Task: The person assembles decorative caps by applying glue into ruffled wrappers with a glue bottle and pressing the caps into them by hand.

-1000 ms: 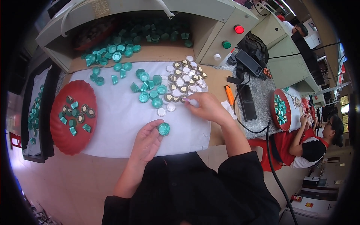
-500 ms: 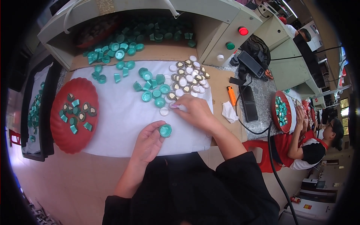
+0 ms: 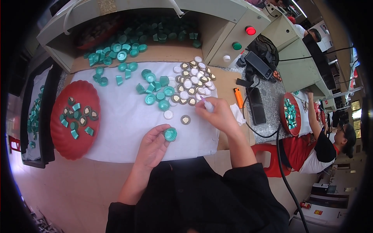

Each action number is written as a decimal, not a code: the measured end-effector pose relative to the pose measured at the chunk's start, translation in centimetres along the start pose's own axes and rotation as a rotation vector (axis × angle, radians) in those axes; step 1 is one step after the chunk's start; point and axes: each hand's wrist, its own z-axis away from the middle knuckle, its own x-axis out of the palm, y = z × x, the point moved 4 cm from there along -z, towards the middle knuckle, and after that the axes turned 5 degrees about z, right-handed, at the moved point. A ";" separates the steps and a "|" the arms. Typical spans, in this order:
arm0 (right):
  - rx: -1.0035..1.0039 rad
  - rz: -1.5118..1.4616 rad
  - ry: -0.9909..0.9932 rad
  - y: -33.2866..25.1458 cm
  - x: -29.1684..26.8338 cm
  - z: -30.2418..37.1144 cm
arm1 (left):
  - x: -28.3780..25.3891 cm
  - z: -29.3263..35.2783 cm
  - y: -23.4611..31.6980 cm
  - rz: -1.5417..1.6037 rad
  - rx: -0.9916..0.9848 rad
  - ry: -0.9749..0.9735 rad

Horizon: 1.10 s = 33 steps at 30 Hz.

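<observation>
Between the thumb and fingers of my left hand [image 3: 149, 149] is a teal fluted cup [image 3: 170, 134], its hollow facing up. My right hand [image 3: 224, 118] is closed around a small pale squeeze bottle [image 3: 208, 106] with a pinkish-purple tip. Below that tip, a dark-rimmed disc [image 3: 185, 119] with a pale gold heart lies on the white sheet [image 3: 124, 136]. A white disc [image 3: 168, 115] lies just left of it, above the held cup. Farther back are a heap of similar discs [image 3: 188, 83] and a loose group of teal cups [image 3: 150, 99].
At left stand a red scalloped tray [image 3: 62, 134] holding cups and discs, and a black bin [image 3: 48, 155]. More cups [image 3: 121, 56] fill the cabinet opening behind. Rightward lie an orange lighter [image 3: 238, 98], crumpled tissue [image 3: 236, 113], a phone [image 3: 256, 105] and cables. A co-worker [image 3: 311, 155] sits beyond.
My right hand has moved right with the bottle. A dark-rimmed heart disc now shows on the sheet where that hand was. My left hand stays put; the co-worker's arm stretches farther out.
</observation>
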 end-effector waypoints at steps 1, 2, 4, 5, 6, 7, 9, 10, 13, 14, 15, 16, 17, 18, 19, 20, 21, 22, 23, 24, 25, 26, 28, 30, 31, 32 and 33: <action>0.075 0.039 0.073 0.8 0.7 0.8 | -0.1 0.0 0.0 -0.015 0.002 0.004; 0.100 0.075 0.116 0.6 1.3 1.7 | -0.2 0.0 0.1 -0.031 0.006 0.009; 0.098 0.236 0.240 -0.4 1.7 3.6 | 0.2 -0.2 -0.1 -0.039 -0.003 0.003; 0.129 0.294 0.242 -1.1 2.2 3.9 | 0.3 -0.2 -0.1 -0.051 -0.001 0.009; 0.161 0.354 0.244 -1.5 2.6 4.0 | 0.2 -0.3 -0.1 -0.053 -0.003 0.008; 0.121 0.408 0.244 -1.7 3.1 3.9 | 0.2 -0.3 -0.2 -0.041 -0.007 0.005; 0.139 0.471 0.214 -2.1 3.8 3.4 | 0.0 -0.2 -0.2 -0.032 -0.007 0.005; 0.157 0.536 0.181 -2.1 4.0 3.2 | 0.0 -0.2 -0.2 -0.022 -0.005 0.003; 0.101 0.525 0.218 -1.7 4.1 3.1 | 0.2 -0.1 -0.2 -0.015 0.004 -0.001; 0.067 0.487 0.204 -1.5 3.9 3.2 | 0.4 -0.2 -0.2 -0.016 0.005 -0.008; 0.062 0.485 0.198 -1.4 3.7 3.4 | 0.4 -0.2 -0.2 -0.017 0.011 -0.003; 0.055 0.424 0.185 -1.4 3.4 3.6 | 0.3 -0.3 -0.2 -0.016 0.010 -0.007; 0.048 0.364 0.170 -1.4 3.1 3.7 | 0.3 -0.3 -0.2 -0.014 0.009 -0.012; 0.046 0.325 0.136 -1.5 2.6 3.8 | 0.4 -0.3 -0.3 -0.013 0.015 -0.008; 0.042 0.326 0.130 -0.9 2.5 3.7 | 0.5 -0.2 -0.2 -0.048 0.033 0.002; -0.088 0.134 0.145 -0.5 2.6 3.5 | 0.6 -0.2 -0.1 -0.084 0.052 0.013; -0.212 -0.056 0.161 -0.5 2.3 3.6 | 0.8 -0.2 -0.2 -0.079 0.055 0.015; -0.236 -0.184 0.087 -0.6 2.2 3.6 | 1.0 -0.3 -0.1 -0.104 0.062 0.021; -0.236 -0.181 0.081 -1.0 2.1 3.9 | 1.1 -0.3 -0.1 -0.129 0.069 0.026; -0.103 -0.411 0.005 -1.2 2.3 4.2 | 1.0 -0.3 -0.1 -0.126 0.075 0.031; 0.035 -0.638 -0.073 -1.1 2.7 4.5 | 0.9 -0.3 -0.1 -0.138 0.053 0.016; 0.033 -0.671 -0.135 -0.9 2.9 4.6 | 0.9 -0.3 -0.2 -0.151 0.032 0.002; 0.101 -0.793 -0.171 -1.1 3.3 4.7 | 0.7 -0.3 -0.2 -0.131 0.020 0.007; 0.145 -0.928 -0.224 -0.9 3.8 4.8 | 0.6 -0.3 -0.2 -0.113 0.007 0.011; 0.145 -0.930 -0.223 -0.8 3.9 4.8 | 0.7 -0.2 -0.2 -0.112 0.006 0.006; 0.131 -0.934 -0.224 -0.9 4.0 4.8 | 0.7 -0.2 -0.2 -0.111 0.005 0.001; 0.119 -0.937 -0.225 -0.9 4.1 4.8 | 0.7 -0.2 -0.2 -0.112 0.003 0.001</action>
